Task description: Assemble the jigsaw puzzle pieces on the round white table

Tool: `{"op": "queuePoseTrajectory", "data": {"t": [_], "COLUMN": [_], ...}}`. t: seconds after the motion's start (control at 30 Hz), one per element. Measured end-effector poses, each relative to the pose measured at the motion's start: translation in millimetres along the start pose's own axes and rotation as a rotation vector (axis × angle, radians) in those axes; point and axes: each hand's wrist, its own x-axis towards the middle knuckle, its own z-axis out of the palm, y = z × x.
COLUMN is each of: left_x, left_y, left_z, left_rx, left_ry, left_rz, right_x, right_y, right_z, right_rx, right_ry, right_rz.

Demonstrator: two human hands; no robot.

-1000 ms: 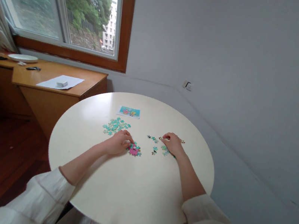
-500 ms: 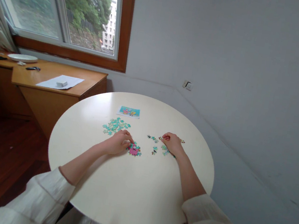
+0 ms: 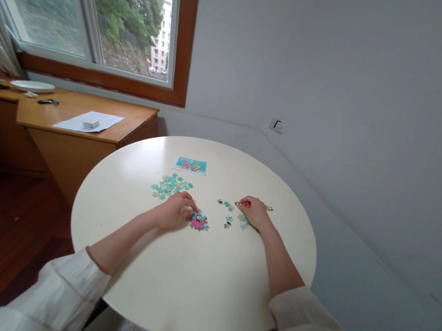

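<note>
My left hand rests on the table with its fingers curled, the fingertips on the upper left edge of a small joined section of jigsaw puzzle with a pink figure. Right of it, my right hand is closed in a pinch at a jigsaw piece, mostly hidden by the fingers. Loose pieces lie between the hands, and a few green ones show under the right palm. A heap of turquoise pieces lies beyond my left hand.
A picture card lies toward the far side of the round white table. To the left stands a wooden desk with a sheet of paper, a small white box and a white plate. A wall rises behind.
Very little differs. My right hand has shifted slightly at the piece, while my left hand stays at the pink section.
</note>
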Motion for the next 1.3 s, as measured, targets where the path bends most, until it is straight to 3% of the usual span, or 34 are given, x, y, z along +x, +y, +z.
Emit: {"op": "queuePoseTrajectory", "data": {"t": [0.27, 0.5, 0.67, 0.93, 1.0, 1.1, 1.2, 1.3], "left_x": [0, 0, 0, 0, 1, 2, 3, 4], "left_y": [2, 1, 3, 6, 8, 10, 14, 17], "left_z": [-1.0, -1.0, -1.3, -5.7, -7.4, -8.7, -8.5, -7.2], "left_rx": [0.005, 0.014, 0.019, -0.035, -0.046, -0.062, -0.081, -0.132], "left_ry": [-0.005, 0.001, -0.007, 0.082, 0.123, 0.189, 0.22, 0.195], "left_rz": [-0.01, 0.0, -0.006, 0.003, -0.019, -0.043, -0.062, -0.101], "right_x": [-4, -7, -9, -8, -10, -17, -30, -42], "right_y": [-8, -17, -17, -16, -23, -43, -69, -88], "right_z": [-4, -7, -8, -6, -5, -2, 3, 9], "right_rx": [0.001, 0.061, -0.03, -0.019, 0.066, 0.229, 0.306, 0.351], "right_ry": [0.003, 0.083, 0.07, 0.076, 0.112, 0.154, 0.064, -0.008], "right_rz": [0.001, 0.004, -0.021, -0.043, -0.101, -0.324, -0.503, -0.587]}}
